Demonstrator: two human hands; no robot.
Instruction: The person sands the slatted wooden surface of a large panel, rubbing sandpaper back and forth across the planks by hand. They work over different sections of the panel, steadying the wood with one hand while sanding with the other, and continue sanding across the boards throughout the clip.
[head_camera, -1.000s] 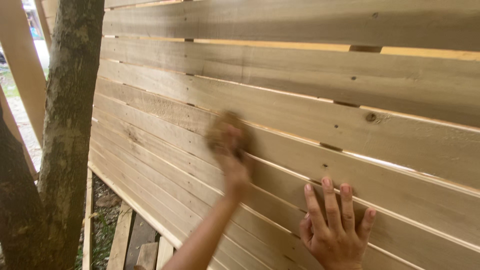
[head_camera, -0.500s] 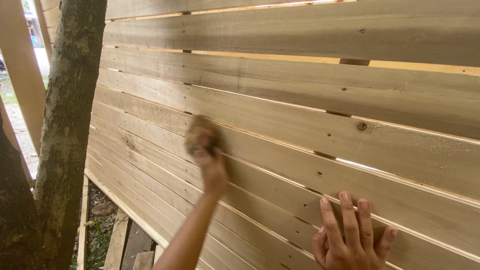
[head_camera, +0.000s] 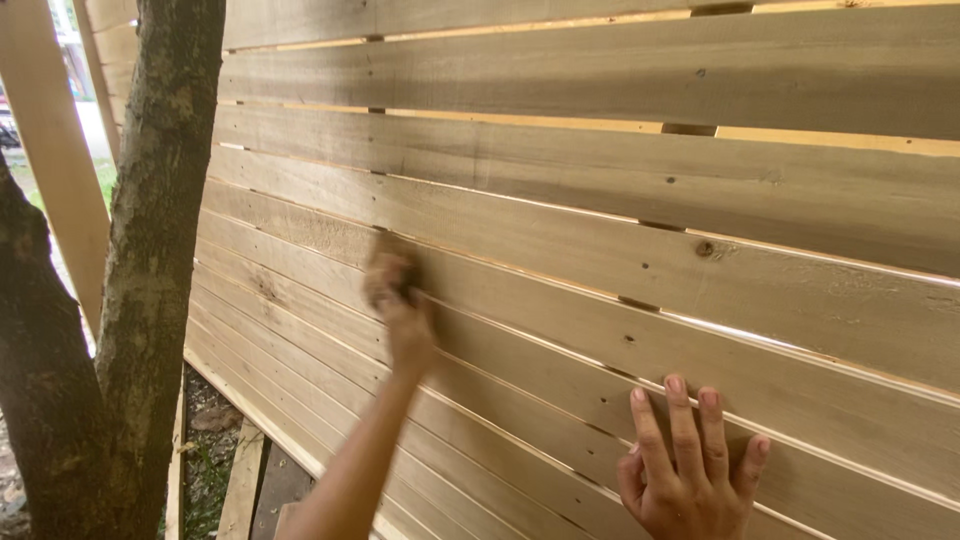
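Note:
A wall of pale horizontal wooden planks (head_camera: 600, 190) fills most of the view and leans slightly. My left hand (head_camera: 405, 320) reaches out along a plank at mid height. It presses a small brown pad (head_camera: 392, 270), blurred and like sandpaper, against the wood. My right hand (head_camera: 685, 475) lies flat on a lower plank at the bottom right, fingers spread, holding nothing. Narrow gaps between the planks let light through.
Two rough tree trunks (head_camera: 150, 270) stand close to the wall's left end. A slanted pale timber post (head_camera: 55, 170) rises behind them. Loose boards (head_camera: 240, 480) lie on the ground at the foot of the wall, among dirt and grass.
My left hand has slid the brown pad leftward along the plank. My right hand has stayed flat on the wall.

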